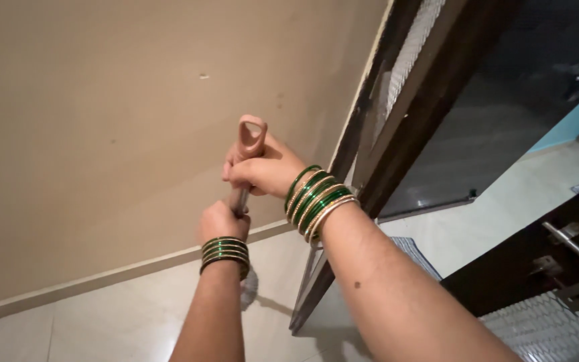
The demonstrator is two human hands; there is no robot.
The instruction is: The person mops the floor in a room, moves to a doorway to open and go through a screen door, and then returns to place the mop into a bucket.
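Both my hands grip a mop handle [241,198] held upright in front of a beige wall. My right hand [263,169] closes around the top, just under the pinkish-brown hanging loop [250,136]. My left hand [221,220] wraps the metal shaft right below it. Green and gold bangles sit on both wrists. A bit of the white mop head [250,287] shows behind my left forearm, down on the floor; most of the shaft is hidden by my arm.
A beige wall [102,134] with a skirting strip meets the pale tiled floor [102,322]. A dark door frame [397,127] stands at right, with a grey doormat [415,253] past it. A dark door with a metal handle [574,247] is at the far right.
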